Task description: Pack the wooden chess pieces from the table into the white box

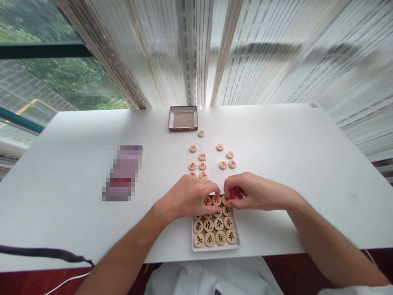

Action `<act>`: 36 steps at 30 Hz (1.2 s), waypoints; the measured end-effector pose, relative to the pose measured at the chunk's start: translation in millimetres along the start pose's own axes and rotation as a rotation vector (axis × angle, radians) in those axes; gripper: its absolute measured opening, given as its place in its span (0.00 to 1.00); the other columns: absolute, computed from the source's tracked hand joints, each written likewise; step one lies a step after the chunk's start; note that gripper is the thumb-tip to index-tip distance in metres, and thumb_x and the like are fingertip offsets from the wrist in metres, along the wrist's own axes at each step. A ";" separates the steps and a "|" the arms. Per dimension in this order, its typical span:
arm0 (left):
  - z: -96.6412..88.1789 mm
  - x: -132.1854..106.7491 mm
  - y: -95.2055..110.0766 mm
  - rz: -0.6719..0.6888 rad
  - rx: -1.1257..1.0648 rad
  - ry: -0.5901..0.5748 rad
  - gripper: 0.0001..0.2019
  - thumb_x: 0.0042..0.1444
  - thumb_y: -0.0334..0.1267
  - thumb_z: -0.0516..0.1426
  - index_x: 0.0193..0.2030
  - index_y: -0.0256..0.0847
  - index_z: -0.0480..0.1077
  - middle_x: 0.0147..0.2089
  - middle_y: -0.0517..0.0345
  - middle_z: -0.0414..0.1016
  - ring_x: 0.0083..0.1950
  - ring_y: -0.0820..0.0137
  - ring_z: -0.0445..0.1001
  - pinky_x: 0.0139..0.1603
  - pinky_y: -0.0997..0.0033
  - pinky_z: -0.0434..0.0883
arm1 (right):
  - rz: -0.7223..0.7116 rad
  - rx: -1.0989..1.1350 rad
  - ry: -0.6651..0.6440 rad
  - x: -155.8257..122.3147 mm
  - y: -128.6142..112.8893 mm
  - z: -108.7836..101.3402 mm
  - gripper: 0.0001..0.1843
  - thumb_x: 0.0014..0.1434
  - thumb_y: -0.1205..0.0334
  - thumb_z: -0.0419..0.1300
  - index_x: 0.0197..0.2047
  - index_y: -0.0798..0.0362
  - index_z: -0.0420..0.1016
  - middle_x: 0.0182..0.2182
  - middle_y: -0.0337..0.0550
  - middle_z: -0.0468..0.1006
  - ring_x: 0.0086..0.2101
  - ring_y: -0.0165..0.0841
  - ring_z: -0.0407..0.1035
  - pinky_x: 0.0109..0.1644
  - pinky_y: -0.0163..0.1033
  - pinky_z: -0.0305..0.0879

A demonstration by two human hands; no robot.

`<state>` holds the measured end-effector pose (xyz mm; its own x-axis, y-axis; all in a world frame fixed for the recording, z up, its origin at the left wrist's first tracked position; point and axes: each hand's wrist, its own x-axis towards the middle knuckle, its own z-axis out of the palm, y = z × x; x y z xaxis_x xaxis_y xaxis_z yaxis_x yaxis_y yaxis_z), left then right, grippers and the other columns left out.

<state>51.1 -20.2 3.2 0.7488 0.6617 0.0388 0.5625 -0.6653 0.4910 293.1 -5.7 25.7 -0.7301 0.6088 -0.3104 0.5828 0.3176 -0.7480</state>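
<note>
A shallow white box (239, 241) near the table's front edge holds rows of round wooden xiangqi pieces, black-lettered ones (208, 225) toward me and red-lettered ones along the far side. My left hand (192, 196) reaches over the far left of the box and hides some pieces. Its thumb and index finger lie on either side of a red xiangqi piece (216, 200) in the far row. At the far right corner, my right hand (250, 191) has thumb and fingertips closed at another red xiangqi piece (224, 200), partly covered by them.
Several loose red pieces (202, 157) lie on the white table (276, 143) beyond my hands, with more to the right (230, 155). An open box lid (183, 119) is at the back edge. To the left lies a pixelated flat object (123, 172). Blinds hang behind.
</note>
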 end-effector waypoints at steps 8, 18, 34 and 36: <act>-2.3 -1.7 -0.5 -0.003 -0.005 0.051 0.15 0.58 0.53 0.65 0.42 0.44 0.76 0.30 0.65 0.80 0.29 0.73 0.73 0.31 0.71 0.60 | -0.004 -0.014 0.012 -1.1 -1.8 -3.3 0.03 0.59 0.63 0.64 0.33 0.51 0.76 0.27 0.35 0.75 0.27 0.28 0.65 0.29 0.32 0.60; -16.4 -4.3 -39.4 -0.121 0.118 0.541 0.09 0.70 0.38 0.54 0.45 0.39 0.75 0.35 0.58 0.79 0.33 0.72 0.73 0.37 0.72 0.68 | -0.074 0.028 0.372 5.8 4.6 -7.0 0.10 0.68 0.56 0.59 0.36 0.50 0.72 0.27 0.37 0.72 0.27 0.30 0.64 0.32 0.36 0.62; 3.3 14.6 -98.1 -0.123 0.072 0.611 0.16 0.69 0.31 0.52 0.60 0.42 0.73 0.61 0.52 0.78 0.62 0.62 0.73 0.66 0.55 0.69 | -0.244 -0.238 0.884 27.5 36.2 -3.4 0.04 0.67 0.63 0.61 0.39 0.50 0.77 0.29 0.39 0.77 0.27 0.31 0.65 0.32 0.38 0.64; 3.7 16.3 -99.6 -0.132 0.057 0.622 0.15 0.69 0.34 0.54 0.60 0.43 0.74 0.61 0.53 0.78 0.62 0.62 0.74 0.65 0.55 0.70 | -0.248 -0.225 0.886 28.7 37.0 -2.8 0.04 0.67 0.63 0.62 0.39 0.50 0.77 0.29 0.39 0.77 0.27 0.31 0.66 0.32 0.38 0.65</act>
<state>8.6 55.6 -48.3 0.3384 0.8049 0.4874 0.6665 -0.5706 0.4797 294.8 25.6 -9.2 -0.3593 0.8063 0.4698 0.5703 0.5882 -0.5734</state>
